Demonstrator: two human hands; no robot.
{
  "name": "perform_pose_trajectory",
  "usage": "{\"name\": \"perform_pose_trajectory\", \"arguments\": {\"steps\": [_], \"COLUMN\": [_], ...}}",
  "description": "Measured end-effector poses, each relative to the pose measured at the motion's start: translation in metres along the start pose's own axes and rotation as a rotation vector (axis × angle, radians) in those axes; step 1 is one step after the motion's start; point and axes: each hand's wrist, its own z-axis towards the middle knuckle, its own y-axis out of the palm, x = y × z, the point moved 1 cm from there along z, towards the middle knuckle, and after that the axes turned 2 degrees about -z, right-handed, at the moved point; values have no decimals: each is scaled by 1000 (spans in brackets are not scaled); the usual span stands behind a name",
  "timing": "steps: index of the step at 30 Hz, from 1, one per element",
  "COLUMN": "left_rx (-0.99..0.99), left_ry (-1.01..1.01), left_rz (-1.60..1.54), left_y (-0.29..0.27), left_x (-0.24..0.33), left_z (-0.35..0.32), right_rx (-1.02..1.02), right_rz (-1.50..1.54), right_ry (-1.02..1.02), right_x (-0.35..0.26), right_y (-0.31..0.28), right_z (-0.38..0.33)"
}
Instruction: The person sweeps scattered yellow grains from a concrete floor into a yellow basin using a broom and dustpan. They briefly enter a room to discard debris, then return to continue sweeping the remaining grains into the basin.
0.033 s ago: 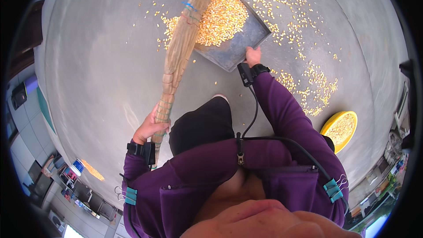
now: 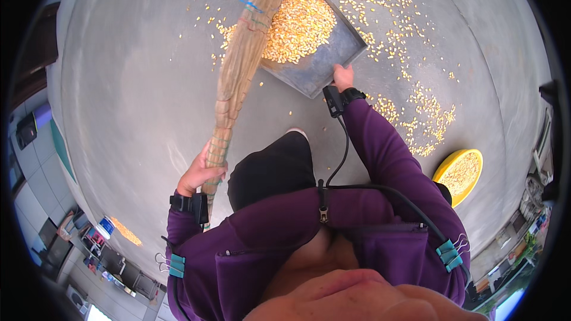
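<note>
My left hand is closed round the bound handle of a long straw broom. The broom slants up and away, its head lying against a heap of yellow corn kernels. With my right hand I grip the near edge of a grey metal dustpan, thumb on top. The corn fills much of the pan's left and far part and spills past its open side onto the floor. The broom hides the heap's left part; my right fingers under the pan are hidden.
Loose kernels lie scattered on the grey concrete floor, beyond and right of the dustpan. A yellow basin of corn stands at my right. Back left are a white-and-blue bucket and another corn patch.
The broom and my left hand have shifted slightly to the left. My right hand and the dustpan have barely moved.
</note>
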Motion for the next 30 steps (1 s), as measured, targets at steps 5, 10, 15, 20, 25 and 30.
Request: {"name": "perform_pose_trajectory", "arguments": {"steps": [5, 10, 15, 20, 25, 30], "left_rx": [23, 53, 191, 194, 163, 167], "left_ry": [89, 235, 323, 376, 400, 419], "left_rz": [20, 54, 128, 243, 267, 274], "left_y": [16, 44, 62, 69, 42, 14], "left_x": [32, 47, 48, 34, 34, 22], "left_z": [-22, -12, 5, -12, -52, -87], "right_rx": [-105, -152, -74, 40, 481, 899], "right_rz": [137, 70, -194, -213, -566, -663], "right_ry": [123, -20, 107, -122, -48, -118], "right_x": [-36, -102, -174, -222, -233, -168], "right_y": [-64, -94, -193, -379, -531, -643], "right_z": [6, 5, 15, -67, -256, -390]}}
